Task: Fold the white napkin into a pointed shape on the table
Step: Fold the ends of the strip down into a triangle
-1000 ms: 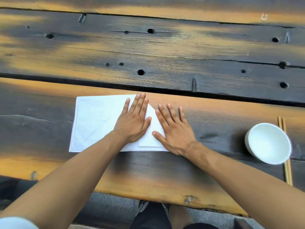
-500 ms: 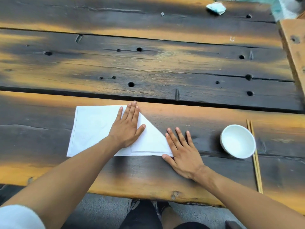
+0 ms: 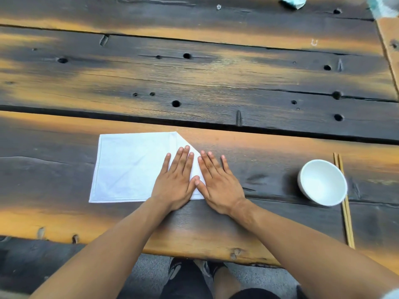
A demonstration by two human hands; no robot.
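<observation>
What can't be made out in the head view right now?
- White napkin: lower end of the diagonal fold, covered by left hand and right hand.
- Crumpled object: cut by top edge, identity unclear.
- Chopsticks: partly hidden behind white bowl.

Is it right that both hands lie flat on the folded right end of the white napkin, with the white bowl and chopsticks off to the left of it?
Not quite. The head view shows the left hand and right hand flat on the folded right end of the white napkin, but the white bowl and chopsticks lie to its right, not its left.
</observation>
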